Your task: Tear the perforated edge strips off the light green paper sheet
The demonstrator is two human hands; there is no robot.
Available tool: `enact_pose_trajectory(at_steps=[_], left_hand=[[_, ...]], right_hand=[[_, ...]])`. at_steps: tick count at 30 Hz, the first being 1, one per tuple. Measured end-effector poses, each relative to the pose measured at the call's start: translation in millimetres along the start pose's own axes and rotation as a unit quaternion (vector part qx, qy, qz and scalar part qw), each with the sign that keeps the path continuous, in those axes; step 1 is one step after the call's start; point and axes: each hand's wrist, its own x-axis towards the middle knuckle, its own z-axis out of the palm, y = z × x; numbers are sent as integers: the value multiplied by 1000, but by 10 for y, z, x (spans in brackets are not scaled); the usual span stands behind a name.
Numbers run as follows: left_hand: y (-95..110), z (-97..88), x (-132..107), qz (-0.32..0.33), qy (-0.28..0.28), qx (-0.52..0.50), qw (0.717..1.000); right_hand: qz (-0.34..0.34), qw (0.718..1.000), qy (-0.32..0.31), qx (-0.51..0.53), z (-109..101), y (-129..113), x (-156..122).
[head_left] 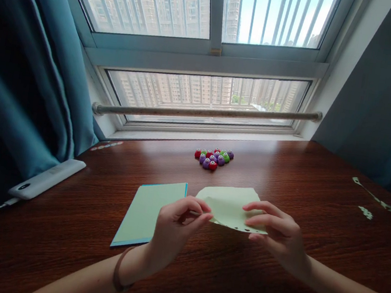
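Note:
I hold a pale green sheet of paper [229, 204] just above the brown wooden table [284, 188]. My left hand [173, 228] pinches its near left corner between thumb and fingers. My right hand [276, 230] grips its near right edge, fingers on top and thumb beneath. Small punched holes show along the sheet's near edge. To the left, a stack of pale green paper [151, 213] with blue edges lies flat on the table.
A cluster of small red, purple and green craft punches [214, 158] sits near the window. Paper scraps [379, 201] lie at the right. A white power bank [47, 178] with a cable rests at the left by the blue curtain [26, 84].

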Motion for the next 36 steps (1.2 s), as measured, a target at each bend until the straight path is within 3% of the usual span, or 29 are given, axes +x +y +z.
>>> enact_pose_trajectory(at_steps=[5, 8, 10, 11, 14, 15, 16, 17, 20, 22, 25, 28, 30, 32, 36], left_hand=[[59, 44, 18, -129, -4, -76, 989], [49, 27, 22, -125, -30, -37, 991], [15, -4, 9, -17, -16, 100, 995], [-6, -24, -1, 74, -1, 189, 979], [-59, -79, -36, 342, 7, 396, 852], [-69, -91, -43, 387, -11, 422, 820], [-73, -100, -46, 409, -33, 428, 805], [-71, -107, -45, 412, -54, 421, 807], [-26, -119, -15, 371, -88, 364, 850], [39, -130, 17, 337, -96, 337, 874], [167, -152, 52, 294, -113, 313, 896], [287, -168, 54, 253, -132, 273, 919], [357, -173, 42, 218, -143, 230, 938], [427, -178, 26, 174, -155, 184, 955], [573, -218, 7, 7, -169, 105, 980]], right_hand=[[151, 988, 28, 32, 47, -15, 10], [218, 972, 45, 72, 69, 9, 13], [253, 961, 48, 102, 74, 20, 18], [271, 955, 45, 116, 76, 20, 21], [316, 934, 31, 163, 90, 1, 20], [327, 926, 26, 185, 100, -10, 16], [337, 918, 22, 209, 111, -24, 11], [345, 910, 16, 231, 120, -39, 7], [360, 898, -18, 252, 103, -99, 18], [342, 919, -69, 181, 32, -162, 63], [201, 972, -96, -71, -122, -307, 192], [24, 966, -129, -221, -182, -490, 351], [-19, 958, -204, -201, -123, -600, 442], [-12, 953, -256, -162, -15, -682, 510], [51, 956, -269, -107, 155, -747, 593]])
